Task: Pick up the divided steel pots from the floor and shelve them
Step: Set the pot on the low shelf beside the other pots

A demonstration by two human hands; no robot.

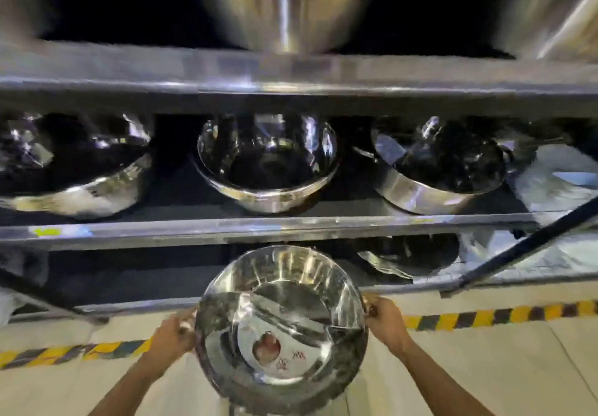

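A shiny divided steel pot [281, 321] with a curved partition inside hangs in the air in front of the bottom shelf [136, 273] of a steel rack. My left hand [173, 334] grips its left handle and my right hand [385, 318] grips its right handle. The pot's far rim sits just below the front edge of the middle shelf [129, 231]. On the middle shelf stand three steel pots: one at the left [74, 173], one in the centre [267, 163] and one at the right [437, 166].
A large steel pot [284, 4] stands on the top shelf. A dark pot [407, 254] lies on the bottom shelf to the right, with white plastic wrapping [550, 182] beyond it. A diagonal black brace [524, 244] crosses the right side. Yellow-black tape [485, 315] marks the pale floor.
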